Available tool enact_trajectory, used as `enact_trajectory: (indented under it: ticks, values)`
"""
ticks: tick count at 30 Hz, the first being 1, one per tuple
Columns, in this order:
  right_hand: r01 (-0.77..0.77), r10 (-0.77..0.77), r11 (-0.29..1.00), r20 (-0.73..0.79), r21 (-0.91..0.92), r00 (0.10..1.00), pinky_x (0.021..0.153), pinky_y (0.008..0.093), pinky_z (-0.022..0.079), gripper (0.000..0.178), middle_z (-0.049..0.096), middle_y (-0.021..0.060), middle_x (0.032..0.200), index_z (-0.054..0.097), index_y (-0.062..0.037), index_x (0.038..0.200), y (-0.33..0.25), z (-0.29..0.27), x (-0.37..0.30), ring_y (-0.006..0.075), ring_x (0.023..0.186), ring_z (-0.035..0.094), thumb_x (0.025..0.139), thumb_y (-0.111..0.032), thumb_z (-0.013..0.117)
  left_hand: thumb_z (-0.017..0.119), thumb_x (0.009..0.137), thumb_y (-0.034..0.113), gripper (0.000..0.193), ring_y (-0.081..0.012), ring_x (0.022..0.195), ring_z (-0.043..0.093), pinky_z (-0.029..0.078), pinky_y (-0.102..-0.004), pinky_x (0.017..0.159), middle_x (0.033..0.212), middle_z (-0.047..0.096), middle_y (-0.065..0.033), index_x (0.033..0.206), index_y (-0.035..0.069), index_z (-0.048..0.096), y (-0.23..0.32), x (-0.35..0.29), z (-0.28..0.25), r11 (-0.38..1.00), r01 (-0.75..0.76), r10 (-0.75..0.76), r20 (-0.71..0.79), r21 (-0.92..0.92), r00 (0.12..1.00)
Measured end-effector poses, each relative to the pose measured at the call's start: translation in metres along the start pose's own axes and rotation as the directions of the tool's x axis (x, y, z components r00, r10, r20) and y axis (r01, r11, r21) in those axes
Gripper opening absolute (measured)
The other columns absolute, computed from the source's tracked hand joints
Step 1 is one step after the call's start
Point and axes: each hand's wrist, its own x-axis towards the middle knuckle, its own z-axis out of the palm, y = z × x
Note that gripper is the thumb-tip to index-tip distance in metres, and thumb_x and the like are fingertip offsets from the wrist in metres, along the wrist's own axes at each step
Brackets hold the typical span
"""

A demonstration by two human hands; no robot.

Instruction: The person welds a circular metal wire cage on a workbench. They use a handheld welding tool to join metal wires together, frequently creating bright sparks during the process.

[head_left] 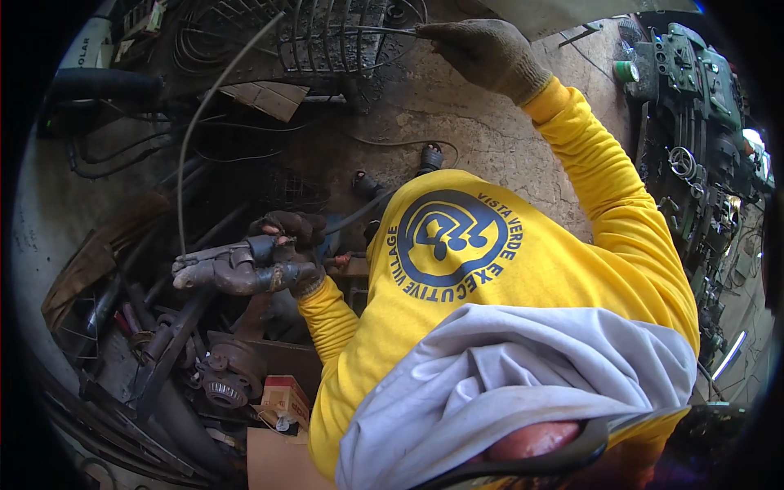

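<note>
My left hand (pixel 294 227), in a dark worn glove, is closed around a worn grey welding electrode holder (pixel 237 273) at the left. A long thin welding rod (pixel 193 135) rises from its jaw in a curve, its tip by the edge of a dark curved metal grille (pixel 331 37). Behind the holder, a grey cable (pixel 355 214) runs toward my body. Up at the top, my right hand (pixel 482 53), in a brownish knit glove, pinches the end of a thin metal rod (pixel 384 31) that lies across the grille. My right arm is stretched forward.
Under the grille stands a dark metal worktable (pixel 245 72) with coiled wire; cardboard (pixel 273 100) hangs at its edge. Scrap metal, a bearing-like part (pixel 224 384) and a small red-and-tan box (pixel 284 400) lie lower left. A green machine (pixel 694 73) with a handwheel stands right.
</note>
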Motion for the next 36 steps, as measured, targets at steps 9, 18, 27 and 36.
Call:
enact_trajectory:
  ticks: [9,18,27,36]
  values:
    - [-0.018,0.017,1.000,0.066,0.018,0.998,0.063,0.0394,0.056,0.022,0.073,0.0091,0.082,0.076,-0.0189,0.106,0.001,-0.028,0.014,0.0293,0.071,0.070,0.086,-0.017,0.067,0.068,0.087,0.011,0.020,-0.0184,0.087,0.062,0.052,-0.0364,0.071,0.113,0.067,-0.0028,0.107,0.013,0.071,-0.018,-0.019,-0.019,-0.217,-0.068,-0.434,0.034,-0.974,0.900]
    - [0.036,-0.038,0.998,0.037,0.059,0.999,0.065,0.0392,0.056,0.025,0.072,0.0123,0.081,0.075,-0.0153,0.109,0.022,-0.023,0.013,0.0314,0.070,0.069,0.084,-0.016,0.070,0.068,0.086,0.009,0.023,-0.0250,0.101,0.063,0.055,-0.0426,0.079,0.119,0.066,-0.0067,0.109,0.008,0.072,-0.022,0.009,0.021,-0.674,0.089,-0.325,0.403,-0.733,0.855]
    - [0.060,-0.062,0.993,0.011,0.099,0.998,0.064,0.0390,0.056,0.025,0.072,0.0130,0.083,0.075,-0.0150,0.109,0.018,-0.026,0.012,0.0314,0.070,0.069,0.085,-0.015,0.070,0.067,0.086,0.006,0.020,-0.0286,0.105,0.063,0.056,-0.0458,0.086,0.116,0.067,-0.0069,0.105,0.007,0.073,-0.039,-0.011,-0.056,-0.260,-0.252,-0.613,-0.041,-0.932,0.789]
    - [0.032,-0.033,0.999,0.034,0.025,0.999,0.064,0.0392,0.056,0.024,0.072,0.0124,0.081,0.076,-0.0158,0.108,0.016,-0.023,0.010,0.0310,0.070,0.069,0.085,-0.017,0.070,0.068,0.086,0.007,0.027,-0.0235,0.113,0.061,0.053,-0.0419,0.094,0.119,0.067,-0.0069,0.113,0.007,0.071,-0.040,0.006,-0.014,-0.362,0.060,-0.466,0.236,-0.930,0.853]
